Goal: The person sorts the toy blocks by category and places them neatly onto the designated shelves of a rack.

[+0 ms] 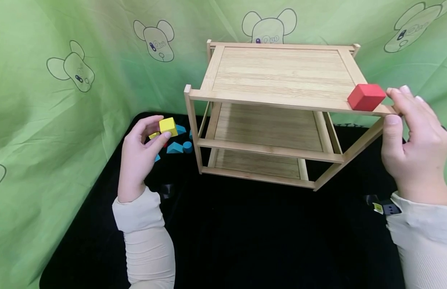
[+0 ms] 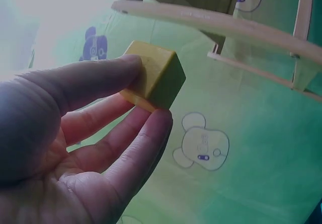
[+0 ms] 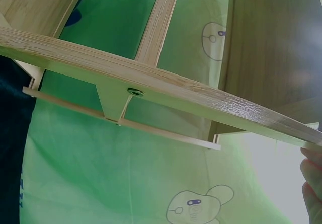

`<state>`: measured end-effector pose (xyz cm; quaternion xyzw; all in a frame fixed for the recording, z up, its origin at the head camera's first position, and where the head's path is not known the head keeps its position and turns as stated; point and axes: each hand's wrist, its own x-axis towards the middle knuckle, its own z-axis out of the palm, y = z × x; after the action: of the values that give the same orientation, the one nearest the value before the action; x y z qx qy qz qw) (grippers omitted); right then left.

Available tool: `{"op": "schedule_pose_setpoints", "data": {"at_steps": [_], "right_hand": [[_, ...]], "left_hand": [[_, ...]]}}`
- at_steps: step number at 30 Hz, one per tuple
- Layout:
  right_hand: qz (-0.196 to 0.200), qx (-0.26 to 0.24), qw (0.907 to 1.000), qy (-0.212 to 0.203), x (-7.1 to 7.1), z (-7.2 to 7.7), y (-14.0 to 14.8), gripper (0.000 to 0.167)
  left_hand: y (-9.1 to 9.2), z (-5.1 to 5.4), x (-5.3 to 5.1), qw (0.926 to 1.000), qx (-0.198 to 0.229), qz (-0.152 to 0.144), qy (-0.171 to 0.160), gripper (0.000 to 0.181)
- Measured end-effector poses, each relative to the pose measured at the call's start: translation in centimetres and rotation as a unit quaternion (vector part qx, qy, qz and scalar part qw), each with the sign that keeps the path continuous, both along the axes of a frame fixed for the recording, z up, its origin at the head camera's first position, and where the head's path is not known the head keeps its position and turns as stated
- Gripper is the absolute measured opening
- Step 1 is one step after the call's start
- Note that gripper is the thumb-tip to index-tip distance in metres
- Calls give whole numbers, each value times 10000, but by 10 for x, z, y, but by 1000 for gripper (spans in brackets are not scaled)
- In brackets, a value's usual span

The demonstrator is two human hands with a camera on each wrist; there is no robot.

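Observation:
Between thumb and fingers my left hand (image 1: pixel 139 154) pinches a yellow cube (image 1: pixel 167 127), left of the wooden rack. The left wrist view shows the thumb of that hand (image 2: pixel 95 156) on one side of the cube (image 2: pixel 156 75) and fingertips beneath it. A red block (image 1: pixel 366 97) rests at the front right corner of the rack's top shelf (image 1: pixel 281 76). My right hand (image 1: pixel 418 148) holds that corner of the rack, its fingertips close beside the red block. Only some fingers of it (image 3: pixel 313 178) show in the right wrist view, against the end of the wooden bar (image 3: pixel 176 85).
Blue blocks (image 1: pixel 175 148), with parts of yellow and red ones, lie on the black cloth (image 1: pixel 245 228) behind and beside my left hand. Two lower shelves (image 1: pixel 267 124) sit under the top one. Green fabric (image 1: pixel 111 80) with animal-head outlines hangs behind and at the left.

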<state>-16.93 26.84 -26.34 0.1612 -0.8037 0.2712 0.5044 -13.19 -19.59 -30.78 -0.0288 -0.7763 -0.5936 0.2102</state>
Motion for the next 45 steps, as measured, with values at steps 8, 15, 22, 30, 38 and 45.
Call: {"op": "schedule_pose_setpoints", "data": {"at_steps": [8,15,22,30,38,45], "right_hand": [[-35,196,9998,-12,1,0,6,53],[-95,405,9991,-43,9,5,3,58],[13,649,9978,-136,12,10,1,66],[58,895,9957,-214,11,10,8,73],[132,1064,9937,-338,9,7,14,73],[123,1033,9939,-375,9,6,16,71]], "left_hand": [[12,3,0,9998,20,-87,201,38],[19,6,2,9994,-35,-135,325,39],[25,8,7,9983,-97,-244,526,38],[37,11,8,9967,-108,-476,643,40],[56,14,9,9928,-225,-828,841,41],[69,14,5,9898,-178,-1008,994,40]]}}
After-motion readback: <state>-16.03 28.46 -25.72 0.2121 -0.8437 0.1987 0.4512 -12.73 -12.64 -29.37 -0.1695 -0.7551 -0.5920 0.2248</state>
